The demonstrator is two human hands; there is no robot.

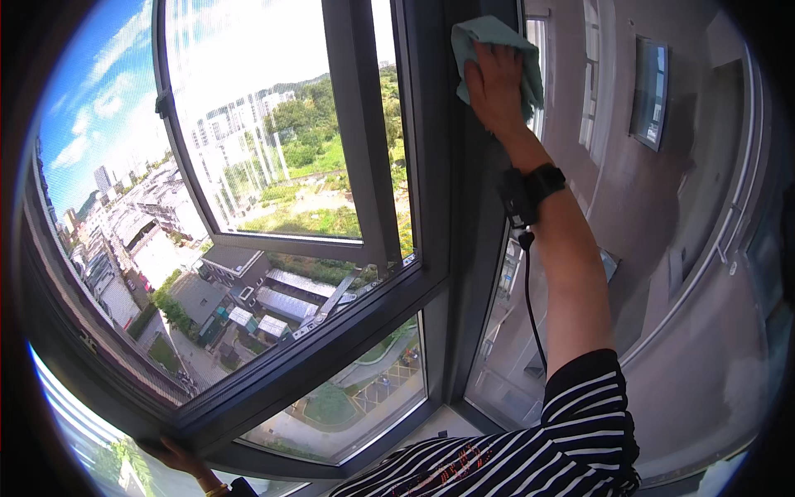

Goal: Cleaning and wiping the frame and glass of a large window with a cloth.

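My right hand [497,87] lies spread on a pale green cloth [487,31], pressing it against the dark window frame post [466,155] high up. Part of the cloth is bunched under the palm and beside the wrist, which bears a black band and a small device with a cable. Low at the left, my left hand [177,458] rests against the underside of the frame's lower corner [186,428]; its fingers are partly hidden in shadow. Between the hands, an outward-opened window sash [286,247] stands beyond the horizontal frame rail [323,338].
A lower fixed glass pane [348,397] sits below the rail. On the right, another tall glass pane [503,373] looks onto an outside wall with a small window [649,93] and white pipes [702,267]. Buildings and greenery lie far below.
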